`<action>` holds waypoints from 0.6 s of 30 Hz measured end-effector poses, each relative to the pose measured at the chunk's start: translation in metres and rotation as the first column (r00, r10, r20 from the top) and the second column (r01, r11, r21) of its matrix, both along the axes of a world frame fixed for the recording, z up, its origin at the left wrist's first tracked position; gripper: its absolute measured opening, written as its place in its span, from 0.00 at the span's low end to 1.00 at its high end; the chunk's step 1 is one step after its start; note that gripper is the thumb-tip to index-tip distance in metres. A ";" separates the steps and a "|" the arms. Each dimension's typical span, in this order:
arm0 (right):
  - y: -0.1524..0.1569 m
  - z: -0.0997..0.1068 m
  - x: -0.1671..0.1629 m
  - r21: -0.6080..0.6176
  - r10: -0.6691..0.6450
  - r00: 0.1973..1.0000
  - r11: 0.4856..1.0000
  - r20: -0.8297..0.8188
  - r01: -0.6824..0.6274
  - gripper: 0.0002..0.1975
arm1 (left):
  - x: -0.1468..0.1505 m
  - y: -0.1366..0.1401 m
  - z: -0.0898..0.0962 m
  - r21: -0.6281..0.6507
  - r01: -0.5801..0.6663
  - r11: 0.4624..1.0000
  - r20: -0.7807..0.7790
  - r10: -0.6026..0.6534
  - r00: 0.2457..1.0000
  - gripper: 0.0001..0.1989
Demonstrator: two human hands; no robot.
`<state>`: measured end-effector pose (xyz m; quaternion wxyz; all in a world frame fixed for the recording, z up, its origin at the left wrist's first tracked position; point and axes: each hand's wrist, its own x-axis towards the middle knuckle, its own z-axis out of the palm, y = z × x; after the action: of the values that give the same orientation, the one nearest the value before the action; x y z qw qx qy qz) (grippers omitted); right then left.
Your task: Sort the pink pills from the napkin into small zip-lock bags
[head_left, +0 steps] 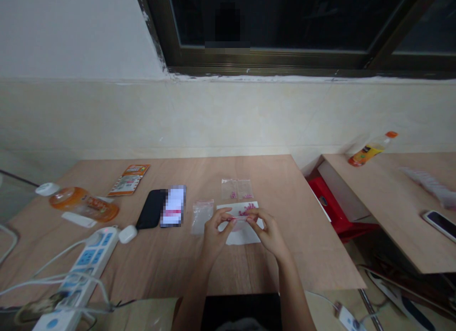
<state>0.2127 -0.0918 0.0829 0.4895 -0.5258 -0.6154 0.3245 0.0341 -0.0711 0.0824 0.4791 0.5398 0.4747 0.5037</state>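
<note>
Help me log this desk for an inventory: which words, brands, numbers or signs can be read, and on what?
None can be read with certainty.
Orange packet: print, too small and blurred.
Left bottle: label marks, too blurred.
Right bottle: label, too small and blurred.
Lit phone: screen pixelated, unreadable.

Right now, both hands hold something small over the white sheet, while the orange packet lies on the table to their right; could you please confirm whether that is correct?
Not quite: the left hand and right hand do hold something small over the white sheet, but the head view shows the orange packet on the table to their left, not right.
</note>
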 end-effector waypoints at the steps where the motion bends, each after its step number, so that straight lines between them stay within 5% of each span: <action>1: 0.000 -0.001 -0.001 0.004 -0.003 1.000 1.000 0.010 0.003 0.10 | -0.001 0.000 0.000 0.000 -0.001 1.000 -0.004 0.001 1.000 0.15; 8: 0.002 -0.001 0.000 0.005 0.004 1.000 1.000 0.001 -0.004 0.15 | -0.005 0.002 -0.002 0.029 -0.051 0.998 0.007 0.050 0.999 0.15; 18: 0.002 0.000 -0.002 0.049 -0.057 0.998 0.997 0.026 0.055 0.09 | -0.005 0.003 -0.002 0.033 -0.053 0.998 -0.004 0.054 0.999 0.15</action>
<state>0.2106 -0.0897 0.0828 0.5026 -0.5352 -0.6146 0.2884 0.0294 -0.0682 0.0809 0.4554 0.5359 0.4819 0.5227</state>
